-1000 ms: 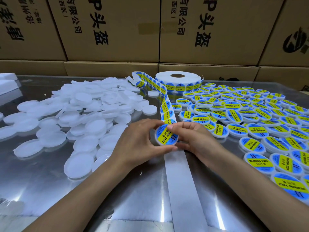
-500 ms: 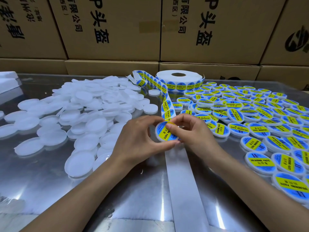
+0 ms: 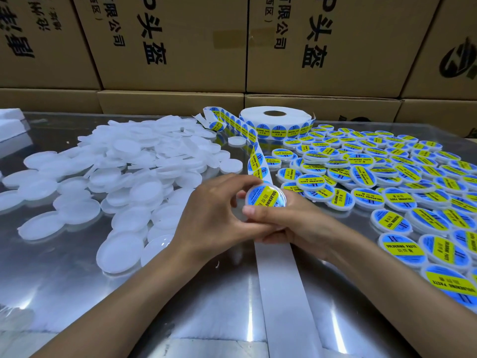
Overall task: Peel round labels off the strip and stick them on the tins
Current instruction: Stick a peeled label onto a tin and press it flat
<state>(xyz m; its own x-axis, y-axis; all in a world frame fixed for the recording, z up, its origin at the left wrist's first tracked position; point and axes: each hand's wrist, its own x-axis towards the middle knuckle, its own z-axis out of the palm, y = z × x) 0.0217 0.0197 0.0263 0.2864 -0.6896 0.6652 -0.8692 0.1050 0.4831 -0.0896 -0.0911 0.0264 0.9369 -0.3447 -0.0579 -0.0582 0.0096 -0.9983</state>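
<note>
Right now both hands hold one tin [image 3: 265, 200] just above the strip [image 3: 281, 280], in front of the roll [image 3: 275, 122]. Left hand [image 3: 214, 218] curls round the tin's left edge, fingers [image 3: 232, 180] bent over the top rim. Right hand [image 3: 291, 223] pinches it from the near side, thumb [image 3: 258, 210] pressed on the lower rim, other fingers tucked underneath and mostly hidden. The label [image 3: 267, 198] sits on the tin face, blue and yellow, tilted.

Risks, as a judgement: the label looks off square, so pressing it flat now could lock in a skew or trap a crease at the edge. The thumb covers the lower rim, so whether that edge is stuck down cannot be told; if not, it may lift later. The tin is held only by its rim, and a slip would drop it onto the strip or knock the labelled tins [image 3: 387, 182] lying right of the strip. The strip loops loosely from the roll, so a careless wrist could drag it and peel the next labels early. Blank tins [image 3: 124, 182] are piled left of the strip on the shiny tabletop [image 3: 64, 293].
</note>
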